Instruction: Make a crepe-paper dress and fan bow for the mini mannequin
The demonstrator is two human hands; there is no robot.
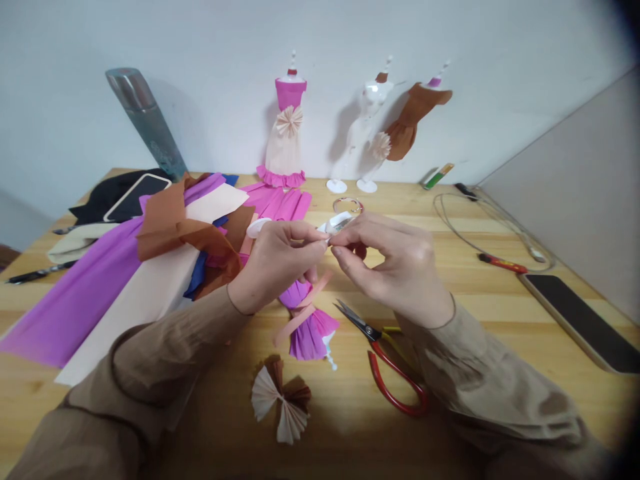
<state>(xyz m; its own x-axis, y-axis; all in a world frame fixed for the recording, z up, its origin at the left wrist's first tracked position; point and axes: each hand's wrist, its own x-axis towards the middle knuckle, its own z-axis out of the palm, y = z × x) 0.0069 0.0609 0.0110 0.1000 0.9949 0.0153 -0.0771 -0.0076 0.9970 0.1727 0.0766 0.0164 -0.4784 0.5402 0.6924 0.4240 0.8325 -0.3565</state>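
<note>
In the head view my left hand (283, 257) and my right hand (393, 260) meet fingertip to fingertip above the table. Both pinch at a tiny whitish piece (328, 241), too small to name. Just behind the fingers is a white object (337, 221), partly hidden. Below my hands lies a small dress form in purple crepe paper (310, 333), with a peach paper strip (295, 323) across it. Red-handled scissors (373, 333) rest partly open under my right wrist. Nearer to me lies a pleated paper bow (281, 400) in cream and brown.
Crepe paper sheets (115, 267) pile up on the left. Along the wall stand a pink-and-cream dressed form (290, 133), a bare white form (367, 120) and a brown-dressed form (413, 120). A spray can (147, 123) is back left; a phone (580, 320) and cable (460, 233) lie right.
</note>
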